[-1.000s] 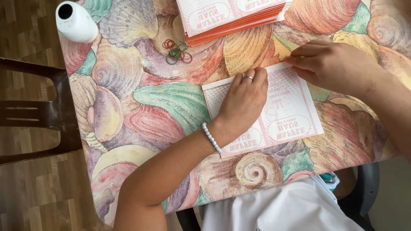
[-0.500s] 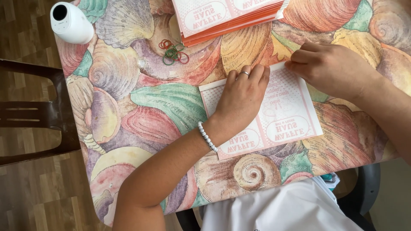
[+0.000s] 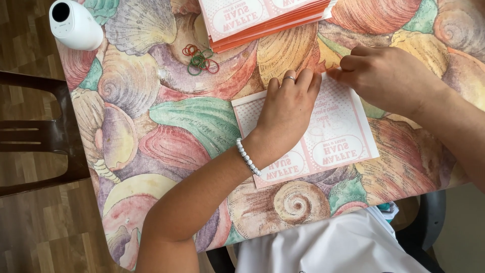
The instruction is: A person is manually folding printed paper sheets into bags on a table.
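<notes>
My left hand [image 3: 288,108] presses flat, fingers released, on the thin pink-and-white printed paper sheet [image 3: 338,136]; my right hand [image 3: 384,76] pinches its far edge; I judge it light, floppy, easily creased, best held by edges.

A pink-and-white printed paper sheet [image 3: 333,141] lies flat near my table edge. My hands press its far edge.

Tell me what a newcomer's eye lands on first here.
First the tablecloth, loud with big painted seashells in pink, green and purple. At its middle lies a pink-and-white paper sheet, with the left hand pressed flat on it and the right hand pinching its far edge. Beyond, a stack of similar sheets sits at the far edge, loose rubber bands beside it and a white rounded device at the corner.
</notes>
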